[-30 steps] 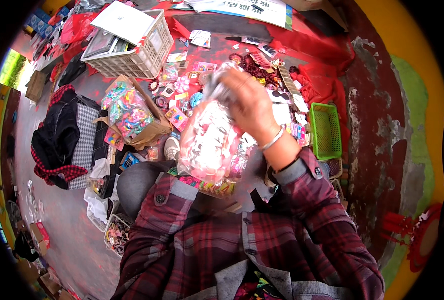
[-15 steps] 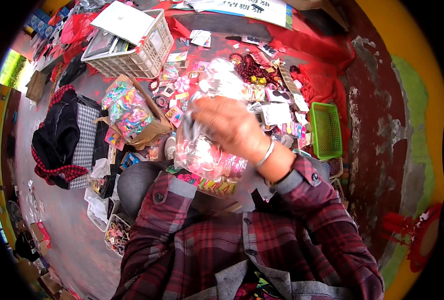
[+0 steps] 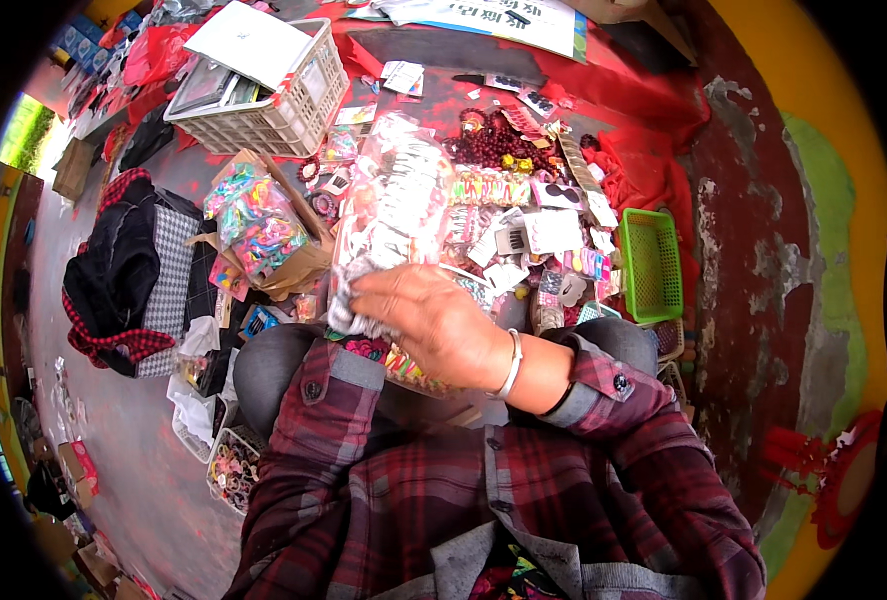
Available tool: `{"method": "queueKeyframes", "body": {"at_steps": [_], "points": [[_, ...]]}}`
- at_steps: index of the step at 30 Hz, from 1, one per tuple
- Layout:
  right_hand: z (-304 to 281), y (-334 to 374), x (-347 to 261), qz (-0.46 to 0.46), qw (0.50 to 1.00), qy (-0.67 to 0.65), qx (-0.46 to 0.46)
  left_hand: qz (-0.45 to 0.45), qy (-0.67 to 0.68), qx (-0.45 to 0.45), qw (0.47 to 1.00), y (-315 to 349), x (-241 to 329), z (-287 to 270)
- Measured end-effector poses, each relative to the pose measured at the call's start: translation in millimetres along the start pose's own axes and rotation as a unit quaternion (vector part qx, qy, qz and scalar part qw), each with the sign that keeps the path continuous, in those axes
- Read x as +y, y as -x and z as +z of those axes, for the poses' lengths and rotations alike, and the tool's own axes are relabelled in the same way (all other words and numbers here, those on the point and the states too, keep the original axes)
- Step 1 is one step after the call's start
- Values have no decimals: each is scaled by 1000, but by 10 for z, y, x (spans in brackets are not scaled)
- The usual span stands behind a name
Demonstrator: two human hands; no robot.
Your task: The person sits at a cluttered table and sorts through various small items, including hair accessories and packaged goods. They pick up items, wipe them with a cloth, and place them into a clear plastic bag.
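My right hand (image 3: 429, 320), with a silver bangle at its wrist, reaches leftward across my lap, its fingers drawn together. Their tips meet a grey-white knitted fabric (image 3: 349, 300), apparently a glove on my left hand; the fingers of that hand are hidden. Whatever lies between the two hands does not show. Just beyond them stretches a long clear plastic bag (image 3: 399, 195), shiny with glare, holding pink and white small goods that look like hair clips. Under my right hand shows the edge of a pack of colourful hair accessories (image 3: 419, 375).
Hair accessories and cards (image 3: 554, 230) lie spread before me, beside dark red beads (image 3: 499, 140). A green basket (image 3: 652, 265) stands right. On the left are a cardboard box (image 3: 304, 265) with a bag of colourful pieces, a cream crate (image 3: 294, 110) and a black jacket (image 3: 114, 270).
My right hand has come down toward me from the upper part of the bag to my left hand. The bag, bunched up before, now lies stretched out away from me.
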State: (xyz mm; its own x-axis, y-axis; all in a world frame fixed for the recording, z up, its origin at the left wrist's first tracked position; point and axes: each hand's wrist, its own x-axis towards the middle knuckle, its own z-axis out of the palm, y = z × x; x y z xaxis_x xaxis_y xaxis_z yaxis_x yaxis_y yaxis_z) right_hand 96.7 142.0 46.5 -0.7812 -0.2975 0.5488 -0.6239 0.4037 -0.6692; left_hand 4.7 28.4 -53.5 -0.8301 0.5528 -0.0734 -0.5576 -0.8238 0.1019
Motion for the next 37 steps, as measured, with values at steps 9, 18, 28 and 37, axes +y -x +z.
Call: {"method": "queueKeyframes", "body": {"at_steps": [9, 18, 28, 37], "points": [[-576, -230, 612, -46, 961, 236, 135, -214, 143, 26, 966, 114, -350, 761], [-866, -174, 819, 138, 936, 184, 267, -256, 137, 9, 957, 310, -261, 842], [-190, -123, 148, -11, 988, 148, 42, -107, 0, -31, 994, -26, -26, -89], [-256, -134, 342, -76, 986, 139, 44, 88, 22, -5, 996, -58, -265, -484]]}}
